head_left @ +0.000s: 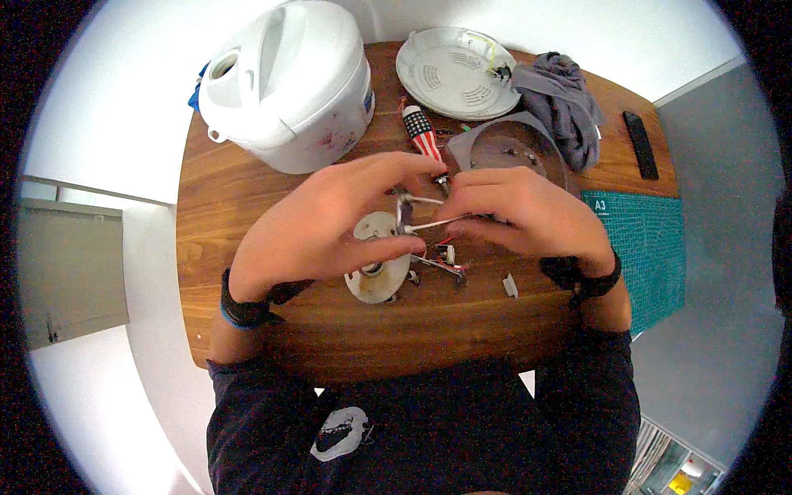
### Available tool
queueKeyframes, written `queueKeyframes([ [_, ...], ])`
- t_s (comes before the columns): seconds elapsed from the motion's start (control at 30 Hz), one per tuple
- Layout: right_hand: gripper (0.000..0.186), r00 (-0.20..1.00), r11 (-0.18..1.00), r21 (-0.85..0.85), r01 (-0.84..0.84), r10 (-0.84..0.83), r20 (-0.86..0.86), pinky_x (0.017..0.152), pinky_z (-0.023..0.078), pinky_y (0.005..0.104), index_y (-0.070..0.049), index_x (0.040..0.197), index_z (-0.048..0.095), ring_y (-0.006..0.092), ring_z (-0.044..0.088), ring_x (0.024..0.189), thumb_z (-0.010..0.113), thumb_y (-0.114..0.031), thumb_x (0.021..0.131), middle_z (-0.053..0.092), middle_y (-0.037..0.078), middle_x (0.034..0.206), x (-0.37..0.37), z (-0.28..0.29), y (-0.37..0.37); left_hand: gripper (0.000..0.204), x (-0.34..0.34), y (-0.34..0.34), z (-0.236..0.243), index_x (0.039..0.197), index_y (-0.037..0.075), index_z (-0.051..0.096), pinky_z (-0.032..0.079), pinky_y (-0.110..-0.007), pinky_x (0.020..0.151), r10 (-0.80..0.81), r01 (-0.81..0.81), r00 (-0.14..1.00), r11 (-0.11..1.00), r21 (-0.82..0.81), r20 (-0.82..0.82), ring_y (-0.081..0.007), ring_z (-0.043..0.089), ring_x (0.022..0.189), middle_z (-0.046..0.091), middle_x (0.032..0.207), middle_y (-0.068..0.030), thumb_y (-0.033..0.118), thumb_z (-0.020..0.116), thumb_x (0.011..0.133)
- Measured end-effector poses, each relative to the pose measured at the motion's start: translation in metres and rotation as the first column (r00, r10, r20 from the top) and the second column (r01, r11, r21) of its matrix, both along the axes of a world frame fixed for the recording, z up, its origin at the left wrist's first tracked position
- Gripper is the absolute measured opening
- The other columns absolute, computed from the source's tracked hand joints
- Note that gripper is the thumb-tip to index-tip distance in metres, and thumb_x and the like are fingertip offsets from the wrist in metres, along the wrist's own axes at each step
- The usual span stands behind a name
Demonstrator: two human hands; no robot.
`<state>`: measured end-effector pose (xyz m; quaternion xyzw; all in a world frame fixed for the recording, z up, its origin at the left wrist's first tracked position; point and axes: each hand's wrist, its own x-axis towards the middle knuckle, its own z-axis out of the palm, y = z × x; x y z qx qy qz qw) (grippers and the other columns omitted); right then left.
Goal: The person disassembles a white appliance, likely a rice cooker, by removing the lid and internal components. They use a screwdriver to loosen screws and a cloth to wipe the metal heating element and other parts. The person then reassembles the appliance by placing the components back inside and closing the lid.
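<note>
My left hand (330, 219) curves around a small U-shaped metal bracket (404, 216), thumb below it and index finger above. Its two thin pale arms run toward my right hand (516, 210), whose thumb and fingers pinch their ends. Just beyond the fingertips lies a screwdriver (421, 136) with a stars-and-stripes handle, its metal end partly hidden by my hands. Under my left hand a stained round metal disc (378, 285) rests on the table, partly covered. Small parts with red wires (447, 254) lie beside it, and a small white plastic piece (511, 286) sits farther right.
A white rice cooker body (318, 124) stands at the far left of the wooden table (247, 330). At the back are a round vented white cover (450, 70), a grey cloth (565, 103) and a grey tray (540, 132) holding small screws. A black remote-like object (641, 146) and green cutting mat (648, 256) lie right.
</note>
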<state>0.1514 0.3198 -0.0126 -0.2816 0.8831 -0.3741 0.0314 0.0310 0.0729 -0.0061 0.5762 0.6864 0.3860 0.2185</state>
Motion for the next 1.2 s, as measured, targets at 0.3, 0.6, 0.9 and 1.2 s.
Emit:
queueKeyframes([
  [0.3, 0.023, 0.998, 0.997, 0.051, 0.061, -0.061, 0.001, 0.083, 0.058, 0.0452, -0.006, 0.117, 0.072, 0.0373, 0.073, 0.095, 0.068, -0.021, 0.099, 0.075, 0.016, 0.105, -0.008, -0.005, 0.02, 0.048, -0.018, -0.016, 0.005, 0.128, 0.006, 0.063, 0.055, -0.043, 0.095, 0.055, -0.072, 0.931, 0.997, -0.035, -0.362, -0.0382, 0.067, 0.112, 0.067, 0.118, -0.0145, 0.013, 0.082, 0.085],
  [0.6, 0.024, 0.99, 0.985, 0.099, 0.142, -0.141, -0.023, 0.09, 0.057, 0.044, -0.005, 0.119, 0.071, 0.0352, 0.073, 0.104, 0.07, -0.016, 0.098, 0.075, 0.016, 0.11, -0.008, -0.009, 0.031, 0.046, -0.025, -0.029, 0.01, 0.128, 0.005, 0.061, 0.055, -0.045, 0.09, 0.087, -0.121, 0.9, 0.991, -0.053, -0.428, -0.0398, 0.066, 0.107, 0.067, 0.116, -0.0167, 0.016, 0.08, 0.088],
  [0.9, 0.029, 0.994, 0.991, 0.078, 0.112, -0.112, -0.006, 0.09, 0.057, 0.0433, -0.006, 0.125, 0.069, 0.0348, 0.073, 0.104, 0.071, -0.013, 0.097, 0.075, 0.014, 0.111, -0.011, -0.017, 0.036, 0.049, -0.03, -0.036, -0.001, 0.133, 0.006, 0.058, 0.053, -0.049, 0.095, 0.024, -0.091, 0.905, 0.986, -0.139, -0.425, -0.043, 0.065, 0.114, 0.066, 0.125, -0.0198, 0.022, 0.078, 0.091],
  [1.2, 0.032, 0.984, 0.987, 0.075, 0.142, -0.149, 0.099, 0.087, 0.058, 0.0427, -0.007, 0.128, 0.068, 0.0351, 0.074, 0.101, 0.071, -0.013, 0.096, 0.076, 0.014, 0.112, -0.007, -0.012, 0.031, 0.051, -0.033, -0.037, -0.006, 0.138, 0.009, 0.058, 0.052, -0.046, 0.102, -0.033, -0.123, 0.904, 0.935, -0.333, -0.425, -0.0405, 0.063, 0.123, 0.064, 0.134, -0.017, 0.026, 0.075, 0.094],
])
